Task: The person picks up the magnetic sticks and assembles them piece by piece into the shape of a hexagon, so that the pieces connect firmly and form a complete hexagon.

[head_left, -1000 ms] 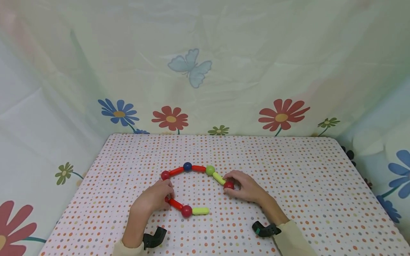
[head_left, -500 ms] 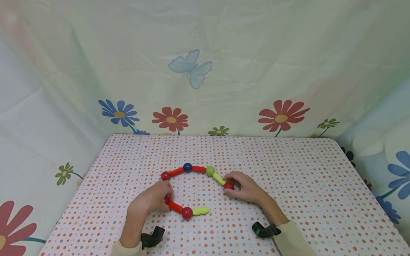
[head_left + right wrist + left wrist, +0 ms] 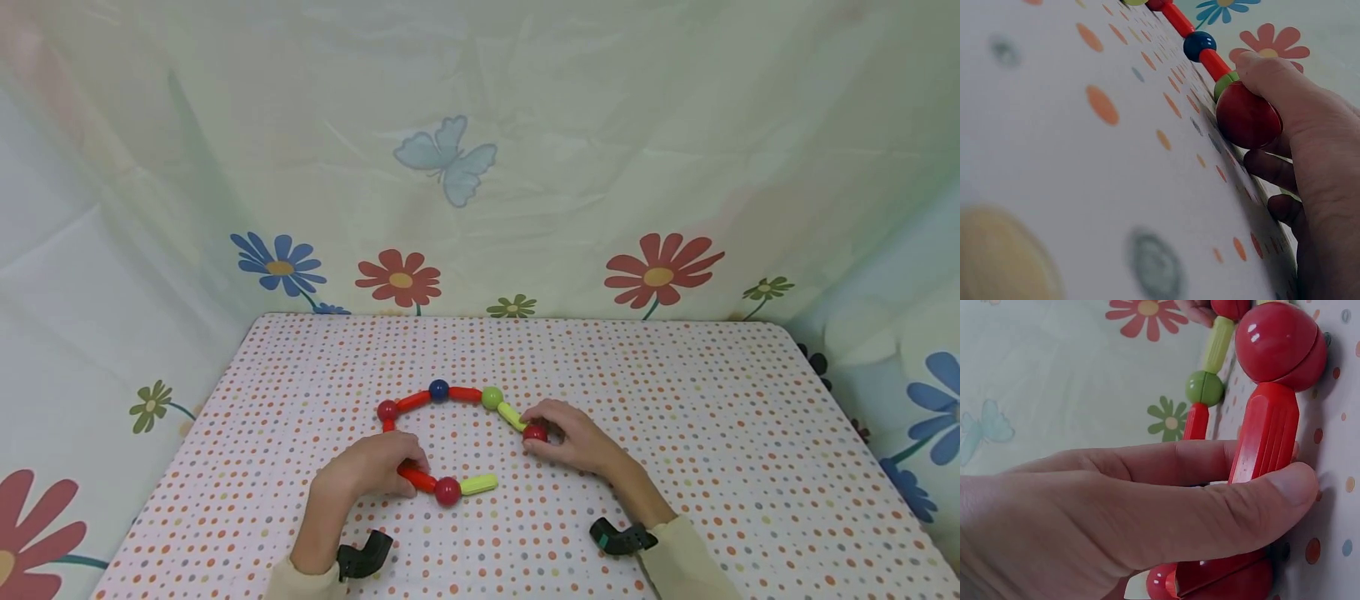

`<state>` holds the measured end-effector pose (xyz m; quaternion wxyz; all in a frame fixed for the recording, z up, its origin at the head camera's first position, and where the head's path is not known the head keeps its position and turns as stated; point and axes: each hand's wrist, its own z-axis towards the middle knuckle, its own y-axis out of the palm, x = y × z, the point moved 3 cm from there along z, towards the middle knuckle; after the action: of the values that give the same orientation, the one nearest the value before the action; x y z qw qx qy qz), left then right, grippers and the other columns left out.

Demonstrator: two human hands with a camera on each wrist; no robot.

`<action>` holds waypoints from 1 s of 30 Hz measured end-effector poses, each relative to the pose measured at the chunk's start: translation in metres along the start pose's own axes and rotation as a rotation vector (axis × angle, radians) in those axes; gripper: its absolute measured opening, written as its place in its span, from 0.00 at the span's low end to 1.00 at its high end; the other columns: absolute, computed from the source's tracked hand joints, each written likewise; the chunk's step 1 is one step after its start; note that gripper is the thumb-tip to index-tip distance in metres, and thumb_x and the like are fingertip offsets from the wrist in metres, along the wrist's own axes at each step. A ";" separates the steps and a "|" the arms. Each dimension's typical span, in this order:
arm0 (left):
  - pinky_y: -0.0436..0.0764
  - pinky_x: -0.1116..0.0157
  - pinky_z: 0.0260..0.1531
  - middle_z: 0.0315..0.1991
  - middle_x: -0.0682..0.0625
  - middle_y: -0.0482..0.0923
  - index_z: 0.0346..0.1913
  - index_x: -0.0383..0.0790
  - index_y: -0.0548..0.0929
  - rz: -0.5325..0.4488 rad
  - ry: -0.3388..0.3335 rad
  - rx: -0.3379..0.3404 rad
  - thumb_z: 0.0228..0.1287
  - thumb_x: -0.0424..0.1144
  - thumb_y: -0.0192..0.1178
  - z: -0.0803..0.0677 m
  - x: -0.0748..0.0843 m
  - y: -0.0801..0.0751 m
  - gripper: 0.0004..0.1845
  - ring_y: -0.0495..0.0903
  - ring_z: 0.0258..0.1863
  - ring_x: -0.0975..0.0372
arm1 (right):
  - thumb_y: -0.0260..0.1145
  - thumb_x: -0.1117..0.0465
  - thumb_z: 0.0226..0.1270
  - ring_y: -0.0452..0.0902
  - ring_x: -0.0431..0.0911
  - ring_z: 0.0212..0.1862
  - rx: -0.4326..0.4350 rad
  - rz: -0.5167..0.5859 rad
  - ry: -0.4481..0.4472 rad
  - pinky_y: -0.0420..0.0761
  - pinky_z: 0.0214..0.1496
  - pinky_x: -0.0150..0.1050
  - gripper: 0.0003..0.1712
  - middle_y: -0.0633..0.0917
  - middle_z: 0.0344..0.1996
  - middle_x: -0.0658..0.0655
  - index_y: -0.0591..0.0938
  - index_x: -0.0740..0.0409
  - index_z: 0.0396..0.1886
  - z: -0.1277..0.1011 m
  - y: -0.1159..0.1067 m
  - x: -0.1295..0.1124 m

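A chain of magnetic balls and rods lies on the table in an open loop. My left hand (image 3: 375, 467) pinches a red rod (image 3: 1264, 431) between thumb and fingers, covering part of the chain's left side. Beyond that rod come a large red ball (image 3: 447, 491) and a light green rod (image 3: 478, 484) with a free end. At the other end my right hand (image 3: 573, 437) holds a red ball (image 3: 1248, 114) joined to a second light green rod (image 3: 511, 417). A gap separates the two ends.
Along the far side of the loop run a green ball (image 3: 492, 397), a blue ball (image 3: 438, 390) and a red ball (image 3: 387, 411), linked by red rods. Dotted cloth covers the table (image 3: 675, 392); a flowered curtain (image 3: 570, 167) hangs behind.
My left hand has shifted right along the chain, uncovering a short red rod at the left. The near red ball and its light green rod have moved slightly right and away. My right hand stays put.
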<state>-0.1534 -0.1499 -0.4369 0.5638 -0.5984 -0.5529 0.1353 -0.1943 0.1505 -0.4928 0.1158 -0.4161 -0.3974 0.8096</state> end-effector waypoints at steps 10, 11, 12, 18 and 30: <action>0.69 0.68 0.31 0.33 0.57 0.73 0.40 0.49 0.82 -0.110 -0.039 -0.028 0.52 0.54 0.71 0.004 0.011 0.006 0.17 0.68 0.35 0.64 | 0.72 0.54 0.60 0.70 0.32 0.36 0.000 0.064 0.053 0.74 0.38 0.30 0.18 0.82 0.39 0.46 0.80 0.50 0.49 0.002 -0.003 -0.002; 0.68 0.68 0.30 0.32 0.56 0.72 0.39 0.48 0.81 -0.102 -0.058 -0.020 0.53 0.56 0.70 0.004 0.014 0.007 0.18 0.68 0.35 0.63 | 0.72 0.54 0.60 0.70 0.32 0.36 -0.003 0.066 0.057 0.74 0.38 0.30 0.18 0.82 0.39 0.46 0.80 0.50 0.49 0.002 -0.003 -0.002; 0.68 0.67 0.30 0.32 0.54 0.72 0.39 0.47 0.80 -0.086 -0.076 -0.010 0.53 0.58 0.69 0.004 0.018 0.009 0.20 0.67 0.35 0.62 | 0.72 0.54 0.60 0.70 0.32 0.36 -0.005 0.067 0.059 0.74 0.38 0.30 0.18 0.82 0.39 0.46 0.80 0.50 0.49 0.002 -0.003 -0.002; 0.74 0.54 0.36 0.32 0.52 0.69 0.38 0.49 0.77 0.080 -0.136 0.061 0.53 0.67 0.63 0.006 0.040 0.021 0.25 0.66 0.37 0.58 | 0.72 0.54 0.59 0.70 0.32 0.36 -0.009 0.082 0.053 0.74 0.38 0.30 0.19 0.82 0.39 0.46 0.80 0.49 0.49 0.004 0.001 0.000; 0.51 0.26 0.58 0.35 0.55 0.75 0.43 0.55 0.87 -0.015 -0.098 0.294 0.59 0.58 0.62 0.014 0.051 0.042 0.15 0.68 0.41 0.59 | 0.70 0.55 0.61 0.73 0.32 0.37 0.008 0.102 0.089 0.76 0.39 0.31 0.16 0.83 0.40 0.46 0.81 0.48 0.49 0.001 -0.001 0.001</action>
<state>-0.1255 -0.0907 -0.4530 0.6188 -0.4978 -0.5584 0.2396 -0.1958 0.1510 -0.4927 0.0936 -0.4708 -0.3670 0.7968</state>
